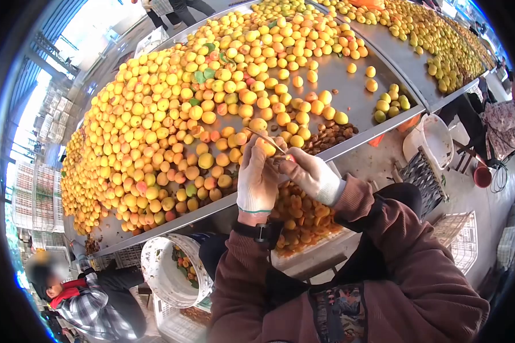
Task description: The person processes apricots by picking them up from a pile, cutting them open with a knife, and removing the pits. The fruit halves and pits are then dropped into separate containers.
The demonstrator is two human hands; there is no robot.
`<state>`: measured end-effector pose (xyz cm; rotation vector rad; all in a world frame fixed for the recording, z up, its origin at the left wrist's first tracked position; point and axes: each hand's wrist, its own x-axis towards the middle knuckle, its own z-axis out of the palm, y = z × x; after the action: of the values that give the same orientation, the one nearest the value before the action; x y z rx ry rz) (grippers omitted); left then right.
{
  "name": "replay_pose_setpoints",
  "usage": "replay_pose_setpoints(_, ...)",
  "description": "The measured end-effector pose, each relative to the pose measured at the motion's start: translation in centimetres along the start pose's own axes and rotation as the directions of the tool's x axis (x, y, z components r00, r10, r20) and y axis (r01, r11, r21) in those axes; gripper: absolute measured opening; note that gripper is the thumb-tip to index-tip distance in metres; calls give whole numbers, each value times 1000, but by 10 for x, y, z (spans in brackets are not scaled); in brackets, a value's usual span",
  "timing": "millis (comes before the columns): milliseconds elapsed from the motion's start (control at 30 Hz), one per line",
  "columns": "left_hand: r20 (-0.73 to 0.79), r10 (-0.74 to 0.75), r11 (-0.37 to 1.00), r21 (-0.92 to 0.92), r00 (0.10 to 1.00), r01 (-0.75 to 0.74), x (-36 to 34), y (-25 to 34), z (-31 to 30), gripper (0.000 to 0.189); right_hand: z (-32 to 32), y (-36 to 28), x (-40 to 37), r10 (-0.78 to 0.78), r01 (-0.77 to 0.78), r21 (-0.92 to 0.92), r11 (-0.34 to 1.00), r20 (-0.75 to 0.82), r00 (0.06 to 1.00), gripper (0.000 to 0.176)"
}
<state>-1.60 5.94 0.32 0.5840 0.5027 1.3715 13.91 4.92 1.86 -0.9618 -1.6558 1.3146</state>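
My left hand (256, 180), in a white glove, is closed around a yellow-orange apricot (265, 147) above the table's front edge. My right hand (313, 176), gloved the same way, grips a small knife (263, 139) whose thin blade lies across the fruit. The two hands meet at the fingertips. Right below them, a container of cut apricot pieces (300, 226) stands between my knees. Whole apricots (171, 131) are heaped across the metal table in front of me, and brown pits (333, 136) lie by its edge just beyond my right hand.
A white bucket (154, 268) with fruit and leaves inside stands at left, near a seated person (106, 308) in a checked sleeve. Another white bucket (432, 137) and a plastic crate (458, 240) are at right. A second metal table (395, 48) carries more fruit.
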Motion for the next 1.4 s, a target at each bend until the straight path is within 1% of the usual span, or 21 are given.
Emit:
replay_pose_setpoints(100,20,-12,1000,-12,1000,12,0,-2,1,36,10,18,3,-102,96,-81,992,-79,992,42)
replay_pose_setpoints(200,30,-7,1000,16,1000,6,1,-2,3,33,11,16,1,-16,18,19,1000,-105,994,42)
replay_pose_setpoints(300,9,17,1000,19,1000,-17,-2,-2,7,36,11,10,0,18,-17,12,1000,-91,996,42)
replay_pose_setpoints(433,-18,24,998,52,1000,-23,-2,-1,6,35,19,10,-2,-55,58,14,998,-120,991,38)
replay_pose_setpoints(500,-26,79,991,109,997,-76,-3,1,9,34,18,7,-3,4,-7,-36,999,-101,995,43)
replay_pose_setpoints(600,-64,93,982,171,994,-81,-5,2,13,34,19,8,-3,46,-45,4,999,-79,996,43)
replay_pose_setpoints(733,-72,85,957,285,994,-61,-9,5,17,36,23,23,-2,2,-2,-4,1000,-89,996,41)
replay_pose_setpoints(800,-62,112,949,302,992,-88,-7,2,17,38,25,22,0,-44,46,14,999,-127,991,25)
replay_pose_setpoints(833,-58,108,948,306,992,-86,-5,3,16,38,24,20,1,-46,48,17,999,-133,990,25)
replay_pose_setpoints(900,14,197,831,527,980,-175,-2,4,13,30,23,14,-1,-35,28,-53,998,-145,989,26)
replay_pose_setpoints(933,14,189,831,530,982,-168,-1,3,12,30,24,13,-1,-31,24,-49,999,-151,988,26)
replay_pose_setpoints(1000,-96,154,881,464,983,-92,2,0,13,36,29,12,1,47,-61,-76,995,-169,984,26)
replay_pose_setpoints(1033,-95,150,880,466,984,-89,1,-3,14,36,33,13,3,-60,42,-82,996,-232,971,25)
replay_pose_setpoints(1067,-109,148,916,391,983,-94,1,-7,17,38,33,17,4,-61,43,-81,996,-233,971,25)
replay_pose_setpoints(1133,-136,140,966,236,981,-106,0,-11,21,46,34,28,6,17,-65,-220,973,-211,977,28)
replay_pose_setpoints(1167,-143,112,935,350,983,-56,0,-12,5,53,34,31,6,-8,-45,-263,964,-199,980,33)
replay_pose_setpoints(1200,-165,-6,977,211,986,41,2,-18,-8,56,34,35,5,-4,-58,-294,954,-206,978,37)
replay_pose_setpoints(1267,-190,120,957,284,974,-62,3,-19,9,54,32,35,4,5,-79,-316,946,-228,974,36)
replay_pose_setpoints(1333,-137,83,962,271,987,-43,5,-20,1,47,24,31,1,-63,-20,-350,936,-224,973,33)
replay_pose_setpoints(1367,-175,-15,980,194,985,49,6,-16,-2,46,20,28,0,-26,-42,-314,948,-210,977,28)
replay_pose_setpoints(1400,-163,-4,979,201,987,37,4,-13,-4,46,18,26,-1,-43,-27,-317,948,-212,976,28)
